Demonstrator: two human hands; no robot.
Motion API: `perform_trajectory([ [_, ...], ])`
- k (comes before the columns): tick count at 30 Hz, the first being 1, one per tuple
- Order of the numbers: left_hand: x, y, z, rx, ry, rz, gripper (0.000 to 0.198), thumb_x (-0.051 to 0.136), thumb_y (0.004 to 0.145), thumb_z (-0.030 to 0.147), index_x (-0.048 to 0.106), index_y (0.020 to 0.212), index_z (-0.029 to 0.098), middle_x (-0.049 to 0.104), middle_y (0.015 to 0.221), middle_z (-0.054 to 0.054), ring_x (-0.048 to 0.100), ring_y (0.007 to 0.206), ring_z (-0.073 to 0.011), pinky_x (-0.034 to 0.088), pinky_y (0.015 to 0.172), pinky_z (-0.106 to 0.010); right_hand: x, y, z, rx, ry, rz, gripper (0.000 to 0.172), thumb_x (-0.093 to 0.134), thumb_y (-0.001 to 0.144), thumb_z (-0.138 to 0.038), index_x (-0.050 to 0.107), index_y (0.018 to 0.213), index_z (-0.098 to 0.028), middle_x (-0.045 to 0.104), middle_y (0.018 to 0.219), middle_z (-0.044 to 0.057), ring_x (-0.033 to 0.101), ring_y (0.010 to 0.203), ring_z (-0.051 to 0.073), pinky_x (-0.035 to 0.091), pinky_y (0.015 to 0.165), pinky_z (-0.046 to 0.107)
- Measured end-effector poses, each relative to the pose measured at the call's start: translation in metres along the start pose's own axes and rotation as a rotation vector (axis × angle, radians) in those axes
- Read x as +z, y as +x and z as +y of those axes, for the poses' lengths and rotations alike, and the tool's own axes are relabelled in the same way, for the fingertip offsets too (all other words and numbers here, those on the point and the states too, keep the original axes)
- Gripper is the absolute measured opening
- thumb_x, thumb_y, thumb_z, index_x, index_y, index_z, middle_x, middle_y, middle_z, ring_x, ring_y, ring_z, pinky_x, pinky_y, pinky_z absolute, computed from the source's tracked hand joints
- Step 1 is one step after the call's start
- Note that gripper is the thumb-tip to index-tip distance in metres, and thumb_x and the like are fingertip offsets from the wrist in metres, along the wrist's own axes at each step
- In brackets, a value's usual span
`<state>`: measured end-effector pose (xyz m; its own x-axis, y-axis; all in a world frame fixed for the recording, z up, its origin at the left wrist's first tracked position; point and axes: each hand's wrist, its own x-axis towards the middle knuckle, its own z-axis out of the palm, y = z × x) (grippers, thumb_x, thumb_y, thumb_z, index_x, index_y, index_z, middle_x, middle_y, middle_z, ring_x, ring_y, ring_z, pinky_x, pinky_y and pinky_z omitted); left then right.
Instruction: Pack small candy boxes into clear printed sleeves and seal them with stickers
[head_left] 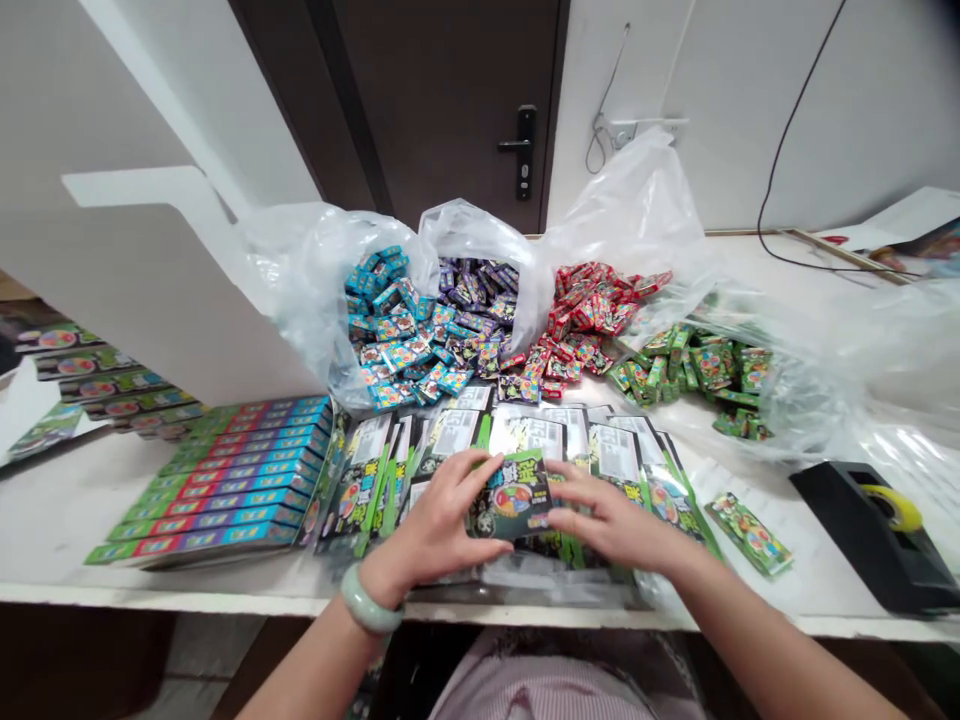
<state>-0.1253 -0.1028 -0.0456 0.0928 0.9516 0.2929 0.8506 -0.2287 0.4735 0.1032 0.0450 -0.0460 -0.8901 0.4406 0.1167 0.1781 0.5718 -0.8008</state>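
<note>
Both my hands hold one small green-and-black printed card box (pixel 512 496) just above the front of the white table (pixel 52 520). My left hand (pixel 442 520), with a pale green bangle on its wrist, grips the box's left end, fingers curled over the top. My right hand (pixel 607 520) pinches the right end. Under the hands lies a fanned spread of flat unfolded box blanks (pixel 592 445) of the same print.
Rows of filled boxes (pixel 232 480) lie at the left. Clear bags behind hold blue (pixel 390 330), purple (pixel 476 300), red (pixel 592 310) and green (pixel 697 370) candy packets. One loose green packet (pixel 750 533) and a black tape dispenser (pixel 874 530) sit at the right.
</note>
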Motion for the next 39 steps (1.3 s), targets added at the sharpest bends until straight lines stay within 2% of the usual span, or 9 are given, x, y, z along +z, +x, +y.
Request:
perform_trajectory([
  [3, -0.003, -0.003, -0.008, -0.039, 0.064, 0.047, 0.092, 0.079, 0.071, 0.035, 0.028, 0.147, 0.025, 0.043, 0.136, -0.014, 0.044, 0.126, -0.0351, 0.042, 0.104, -0.056, -0.025, 0.045, 0.027, 0.164, -0.096, 0.191, 0.021, 0.053, 0.091, -0.033, 0.071, 0.098, -0.025, 0.072, 0.103, 0.004, 0.067, 0.100, 0.019, 0.051, 0.091, 0.036],
  [9, 0.007, -0.013, -0.019, -0.122, 0.130, 0.040, 0.081, 0.077, 0.071, 0.028, 0.037, 0.141, 0.023, 0.045, 0.137, -0.015, 0.045, 0.126, -0.0358, 0.044, 0.103, -0.057, -0.066, 0.129, 0.089, 0.334, -0.316, 0.445, 0.019, 0.057, 0.086, -0.022, 0.068, 0.100, -0.015, 0.069, 0.105, 0.013, 0.062, 0.100, 0.026, 0.045, 0.092, 0.041],
  [16, 0.016, -0.013, -0.022, -0.120, 0.163, -0.037, 0.082, 0.077, 0.072, 0.036, 0.035, 0.142, 0.024, 0.045, 0.140, -0.016, 0.044, 0.128, -0.0381, 0.041, 0.104, -0.062, -0.074, 0.172, 0.114, 0.318, -0.332, 0.454, 0.037, 0.068, 0.079, -0.024, 0.063, 0.114, -0.014, 0.063, 0.123, 0.015, 0.053, 0.117, 0.026, 0.034, 0.104, 0.040],
  [18, 0.015, -0.012, -0.024, -0.104, 0.172, -0.072, 0.088, 0.078, 0.070, 0.039, 0.033, 0.144, 0.025, 0.042, 0.144, -0.016, 0.042, 0.130, -0.0398, 0.040, 0.104, -0.063, -0.076, 0.176, 0.114, 0.328, -0.286, 0.451, 0.031, 0.067, 0.078, -0.025, 0.065, 0.107, -0.014, 0.066, 0.117, 0.014, 0.054, 0.114, 0.026, 0.034, 0.104, 0.040],
  [22, 0.013, -0.011, -0.027, -0.108, 0.164, -0.089, 0.089, 0.079, 0.068, 0.032, 0.033, 0.144, 0.027, 0.045, 0.143, -0.015, 0.044, 0.128, -0.0397, 0.043, 0.102, -0.063, -0.083, 0.159, 0.107, 0.393, -0.132, 0.492, 0.018, 0.058, 0.084, -0.031, 0.066, 0.090, -0.016, 0.071, 0.096, 0.012, 0.061, 0.100, 0.026, 0.042, 0.092, 0.038],
  [26, 0.009, -0.010, -0.030, -0.093, 0.146, -0.054, 0.084, 0.075, 0.071, 0.025, 0.034, 0.144, 0.028, 0.048, 0.139, -0.014, 0.048, 0.125, -0.0372, 0.044, 0.102, -0.060, -0.082, 0.110, 0.090, 0.438, 0.138, 0.473, 0.031, 0.053, 0.084, -0.048, 0.063, 0.084, -0.018, 0.068, 0.081, 0.005, 0.065, 0.081, 0.021, 0.051, 0.073, 0.033],
  [33, -0.010, -0.005, -0.030, -0.063, 0.170, 0.011, 0.075, 0.071, 0.077, 0.039, 0.037, 0.143, 0.030, 0.048, 0.139, -0.011, 0.050, 0.124, -0.0347, 0.045, 0.102, -0.052, -0.064, 0.027, 0.052, 0.452, 0.482, 0.415, 0.040, 0.060, 0.079, -0.056, 0.065, 0.090, -0.018, 0.068, 0.080, 0.006, 0.064, 0.069, 0.016, 0.049, 0.059, 0.026],
  [36, -0.015, -0.004, -0.028, -0.054, 0.183, 0.041, 0.073, 0.069, 0.079, 0.045, 0.037, 0.143, 0.030, 0.047, 0.140, -0.011, 0.050, 0.125, -0.0340, 0.045, 0.103, -0.051, -0.061, 0.007, 0.045, 0.401, 0.483, 0.420, 0.034, 0.068, 0.075, -0.047, 0.069, 0.095, -0.020, 0.069, 0.091, 0.006, 0.064, 0.081, 0.018, 0.050, 0.065, 0.028],
  [39, -0.018, -0.003, -0.025, -0.047, 0.189, 0.054, 0.073, 0.068, 0.079, 0.049, 0.037, 0.143, 0.030, 0.047, 0.140, -0.011, 0.050, 0.125, -0.0341, 0.045, 0.102, -0.051, -0.057, -0.006, 0.049, 0.175, 0.182, 0.433, 0.023, 0.067, 0.076, -0.029, 0.072, 0.098, -0.023, 0.065, 0.102, 0.006, 0.061, 0.097, 0.020, 0.050, 0.083, 0.035],
])
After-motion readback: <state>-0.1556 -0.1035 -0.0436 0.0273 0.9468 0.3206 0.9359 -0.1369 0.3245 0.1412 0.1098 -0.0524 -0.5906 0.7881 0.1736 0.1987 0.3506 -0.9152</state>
